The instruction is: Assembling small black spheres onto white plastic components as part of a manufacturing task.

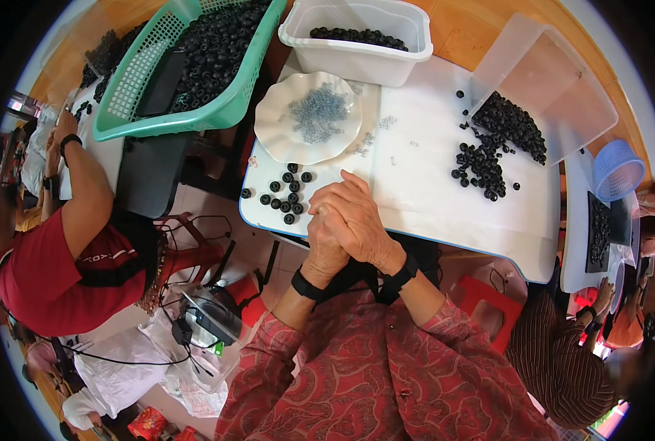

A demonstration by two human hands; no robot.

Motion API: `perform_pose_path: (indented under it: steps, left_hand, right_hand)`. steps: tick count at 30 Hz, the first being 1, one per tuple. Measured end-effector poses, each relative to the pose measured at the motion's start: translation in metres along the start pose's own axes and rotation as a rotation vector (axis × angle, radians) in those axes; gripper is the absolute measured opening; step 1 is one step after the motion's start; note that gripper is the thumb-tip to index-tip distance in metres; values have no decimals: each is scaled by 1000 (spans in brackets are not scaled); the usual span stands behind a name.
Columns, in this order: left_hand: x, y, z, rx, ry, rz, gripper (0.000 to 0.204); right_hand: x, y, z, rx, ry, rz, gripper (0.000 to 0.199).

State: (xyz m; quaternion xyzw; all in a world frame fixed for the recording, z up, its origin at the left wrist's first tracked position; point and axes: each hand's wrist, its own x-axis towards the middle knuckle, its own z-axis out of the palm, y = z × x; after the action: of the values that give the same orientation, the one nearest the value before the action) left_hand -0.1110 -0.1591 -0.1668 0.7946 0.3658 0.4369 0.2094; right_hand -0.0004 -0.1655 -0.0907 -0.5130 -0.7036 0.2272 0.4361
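Note:
My two hands are pressed together over the near edge of the white table (445,198). My right hand (358,224) folds across my left hand (326,246), its fingers wrapped over it. Whatever lies between the palms, if anything, is hidden. Just left of them sit several small round black parts (293,187) with holes in their tops. Beyond the hands, a cream plate (268,125) with a wavy rim bears a heap of tiny clear bluish pieces (318,112). A few more clear pieces (388,121) lie scattered on the table beside it.
At the back stands a white tub (357,62) with black parts in it. A tipped clear bin (577,95) spills black parts (515,125) at the right. A green basket (188,121) of black parts is at the left. Co-workers (63,272) sit on either side.

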Motion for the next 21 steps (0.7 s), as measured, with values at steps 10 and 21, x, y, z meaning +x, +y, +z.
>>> perform_pose_path:
  steps: [10, 21]
  left_hand:
    - [6, -3, -6, -9, -82, 83, 27]
    - [30, 22, -13, 83, -23, 60, 36]
  right_hand:
    - [-1, 13, 2, 96, 47, 10, 20]
    - [-23, 12, -10, 398, 419, 222, 20]
